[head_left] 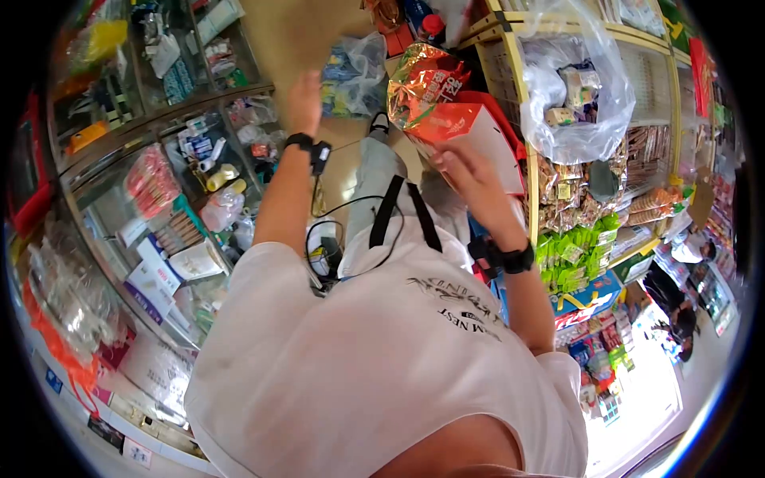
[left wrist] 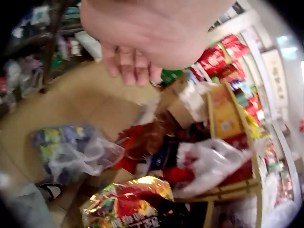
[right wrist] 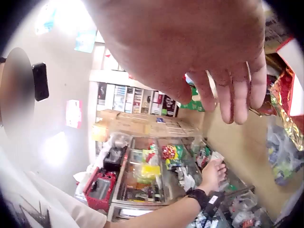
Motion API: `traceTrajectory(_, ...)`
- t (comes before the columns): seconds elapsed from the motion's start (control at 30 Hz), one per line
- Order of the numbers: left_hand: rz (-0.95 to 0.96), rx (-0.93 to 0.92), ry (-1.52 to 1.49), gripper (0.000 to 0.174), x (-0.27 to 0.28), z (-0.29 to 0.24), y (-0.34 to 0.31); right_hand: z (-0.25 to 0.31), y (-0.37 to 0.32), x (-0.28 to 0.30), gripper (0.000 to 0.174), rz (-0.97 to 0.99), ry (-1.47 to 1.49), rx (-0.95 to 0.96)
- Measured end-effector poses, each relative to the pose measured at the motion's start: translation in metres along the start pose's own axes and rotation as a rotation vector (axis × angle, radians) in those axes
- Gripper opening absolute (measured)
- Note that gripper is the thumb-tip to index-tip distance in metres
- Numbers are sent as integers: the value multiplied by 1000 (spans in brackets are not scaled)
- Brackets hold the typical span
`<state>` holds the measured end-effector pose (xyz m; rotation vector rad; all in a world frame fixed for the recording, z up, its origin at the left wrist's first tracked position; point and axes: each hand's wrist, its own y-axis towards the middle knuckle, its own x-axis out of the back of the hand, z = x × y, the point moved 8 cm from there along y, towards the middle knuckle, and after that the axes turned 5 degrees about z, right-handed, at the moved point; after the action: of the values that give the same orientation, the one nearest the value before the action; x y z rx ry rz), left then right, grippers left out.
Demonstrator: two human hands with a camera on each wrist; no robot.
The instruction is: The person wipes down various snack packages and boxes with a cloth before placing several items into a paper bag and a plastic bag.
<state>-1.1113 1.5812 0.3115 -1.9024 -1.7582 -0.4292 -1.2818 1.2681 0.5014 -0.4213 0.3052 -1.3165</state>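
Note:
My left hand [head_left: 303,103] is held out over the aisle beside the glass display case [head_left: 151,127], slightly blurred. In the left wrist view its fingers [left wrist: 127,66] hang loosely, with nothing in them. My right hand [head_left: 476,182] is beside a red-and-white box [head_left: 470,127], overlapping its near side in the head view. From the right wrist its fingers [right wrist: 240,95] look relaxed and hold nothing. A shiny gold-and-red foil package [head_left: 422,84] stands against the box. On the floor between the hands lies a clear plastic bag [head_left: 355,76] with blue and yellow packs inside.
A yellow-framed shelf [head_left: 518,88] rises on the right, with a clear bag [head_left: 578,92] of small packs and green packets [head_left: 578,255]. Stocked glass cases line the left. My shoe [head_left: 379,122] stands near the floor bag. Another person holds a phone [right wrist: 41,81].

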Motion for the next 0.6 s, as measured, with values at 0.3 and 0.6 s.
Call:
traceTrajectory(0.3, 624, 525, 253, 48, -58, 318, -82, -98, 51, -91, 30, 27, 86, -376)
traceTrajectory(0.6, 388, 58, 460, 110, -212, 271, 54, -196, 51, -122, 29, 70, 167, -651)
